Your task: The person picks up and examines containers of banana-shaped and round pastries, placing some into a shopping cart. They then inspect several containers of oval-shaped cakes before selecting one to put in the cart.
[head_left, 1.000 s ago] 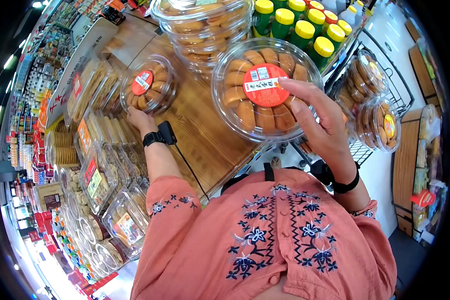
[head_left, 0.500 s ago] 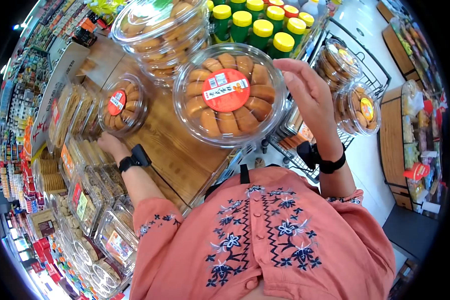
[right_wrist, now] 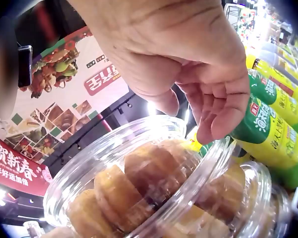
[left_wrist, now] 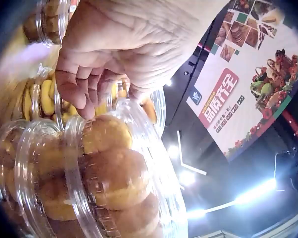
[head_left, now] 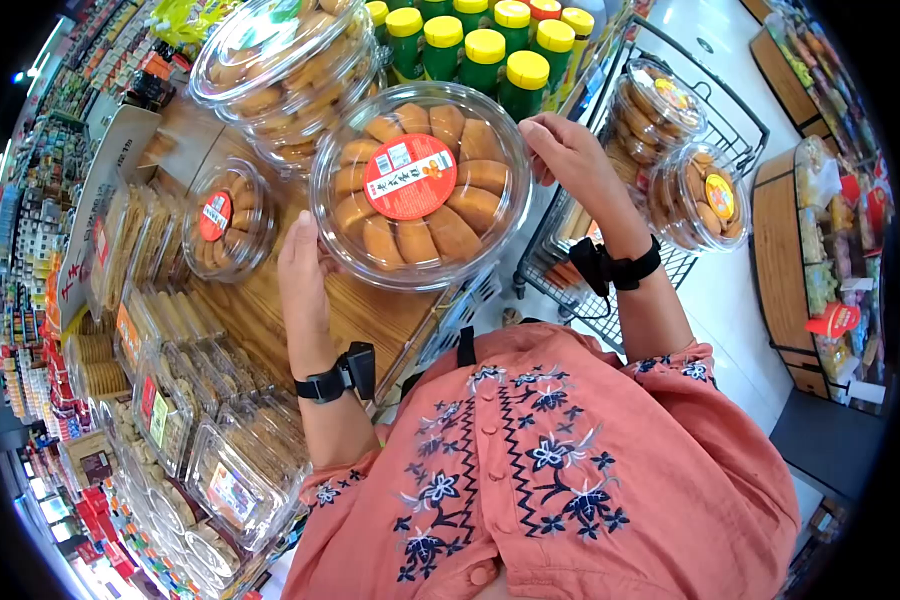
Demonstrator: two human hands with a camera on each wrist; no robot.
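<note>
A round clear plastic tub of cakes, with a red label on its lid, tops a stack in front of me. My left hand is at its left edge, thumb up beside the lid. In the left wrist view, that hand's curled fingertips are right at the rim. My right hand grips the far right rim of the tub. The right wrist view shows its fingers bent down onto the rim, with the thumb apart from them above the lid. Similar tubs sit underneath.
A taller stack of cake tubs stands behind on the wooden table. A smaller tub and rows of packaged biscuits are to the left. Green bottles with yellow caps line the back. A shopping cart holds two tubs.
My left hand has moved from beside the smaller tub to the left edge of the large tub. My right hand has gone from over its lid to its right rim.
</note>
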